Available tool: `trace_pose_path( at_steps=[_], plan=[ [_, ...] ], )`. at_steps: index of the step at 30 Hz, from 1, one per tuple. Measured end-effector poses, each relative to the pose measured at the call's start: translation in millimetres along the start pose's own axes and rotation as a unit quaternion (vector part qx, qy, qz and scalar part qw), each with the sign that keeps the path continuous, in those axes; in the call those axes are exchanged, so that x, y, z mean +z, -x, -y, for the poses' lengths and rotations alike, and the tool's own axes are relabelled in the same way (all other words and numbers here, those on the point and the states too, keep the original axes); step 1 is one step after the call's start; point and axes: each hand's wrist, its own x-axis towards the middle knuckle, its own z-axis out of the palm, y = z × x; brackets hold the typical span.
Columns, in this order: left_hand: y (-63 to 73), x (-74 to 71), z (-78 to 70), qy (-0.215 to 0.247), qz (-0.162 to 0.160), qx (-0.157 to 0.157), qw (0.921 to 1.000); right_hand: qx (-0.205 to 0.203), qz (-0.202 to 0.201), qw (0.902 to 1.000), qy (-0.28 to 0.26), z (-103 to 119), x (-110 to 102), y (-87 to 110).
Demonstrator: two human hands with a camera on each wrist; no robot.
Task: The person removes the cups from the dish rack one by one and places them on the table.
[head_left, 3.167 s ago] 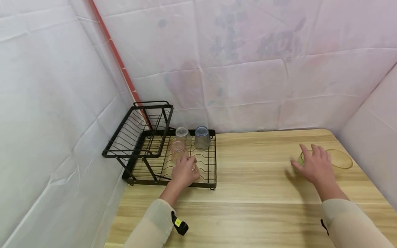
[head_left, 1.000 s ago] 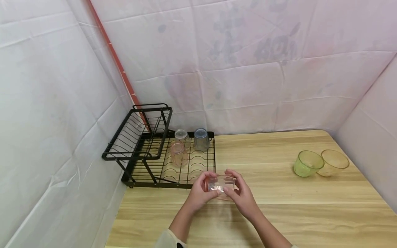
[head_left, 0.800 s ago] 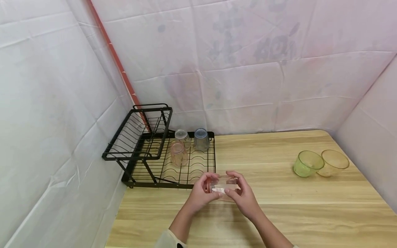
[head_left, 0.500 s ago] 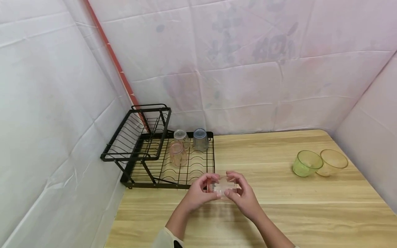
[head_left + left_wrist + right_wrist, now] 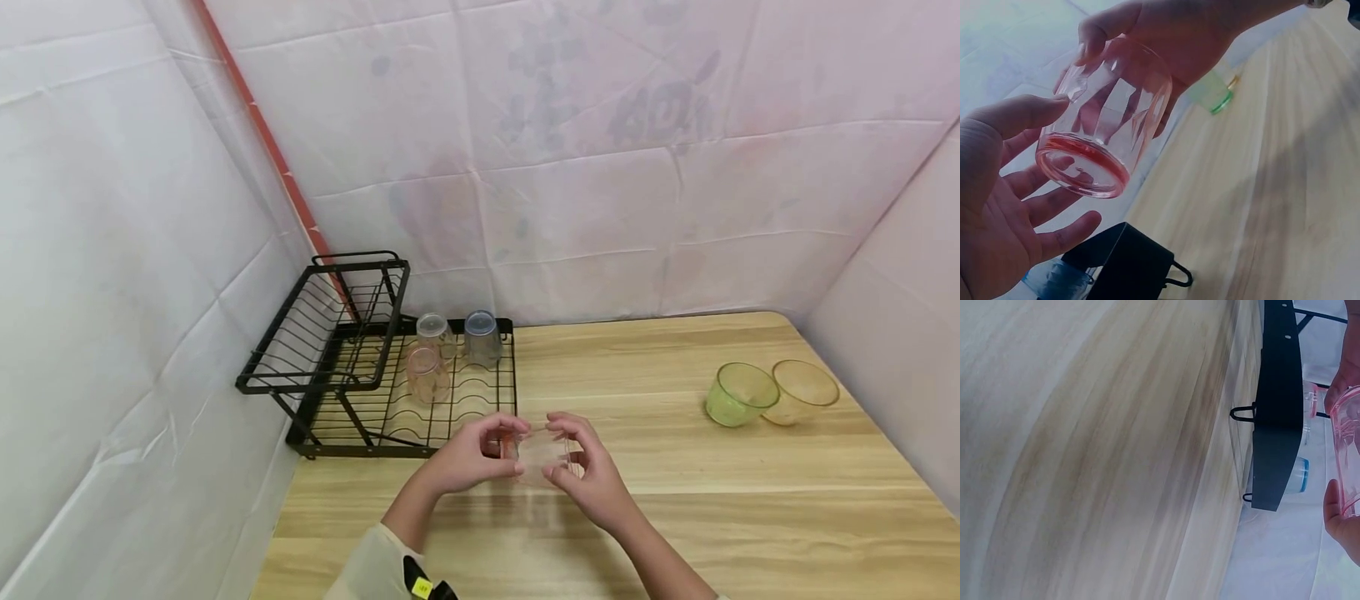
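Observation:
A clear pink-tinted glass (image 5: 542, 457) is held sideways above the table, just in front of the rack, its thick pink base toward the left. My right hand (image 5: 597, 479) grips it around the rim end, thumb on the near side. My left hand (image 5: 474, 457) is at the base end; in the left wrist view its fingers (image 5: 1054, 203) are spread and loosely bent behind the base, with the thumb at the glass's edge. Whether that thumb touches is unclear. The right wrist view catches only the glass's edge (image 5: 1346, 450).
A black two-tier dish rack (image 5: 360, 450) stands at left. On its lower tier are an upside-down pink glass (image 5: 428, 377), a clear glass (image 5: 437, 333) and a blue glass (image 5: 482, 340). A green glass (image 5: 738, 396) and a yellow glass (image 5: 802, 393) stand upright at the table's right.
The pink glass left the rack's front and came between both hands. My right hand left the green glass to grip it. Most recently my left hand has drawn slightly left, loosening from the base.

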Motion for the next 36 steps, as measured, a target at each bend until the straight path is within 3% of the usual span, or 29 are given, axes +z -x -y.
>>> trace_pose_path(
  at_steps=[14, 23, 26, 30, 32, 36],
  plan=[
    [-4.7, -7.3, -4.7, -0.035, 0.008, 0.014, 0.9992, -0.008, -0.006, 0.9998, 0.018, 2.4, -2.7, -0.4],
    [-7.4, -14.0, -7.7, -0.085, -0.007, 0.005, 0.9963, -0.015, -0.004, 0.9989, 0.045, 7.3, -3.4, 0.8],
    [-8.7, -17.3, -6.3, -0.116, -0.043, 0.007, 0.9923, -0.025, -0.007, 0.9966, 0.078, 8.4, -4.4, 2.1],
    [-10.0, -29.7, -1.9, -0.157, -0.14, 0.021, 0.9774, -0.045, -0.015, 0.9907, 0.127, 8.0, -6.8, 4.3],
    [-10.4, -38.0, -0.5, -0.18, -0.186, 0.024, 0.9656, -0.048, -0.014, 0.989, 0.14, 7.4, -8.2, 5.3],
    [-12.6, -54.3, 2.8, -0.25, -0.254, 0.016, 0.934, -0.045, -0.007, 0.9866, 0.157, 3.5, -9.2, 8.0]
  ],
)
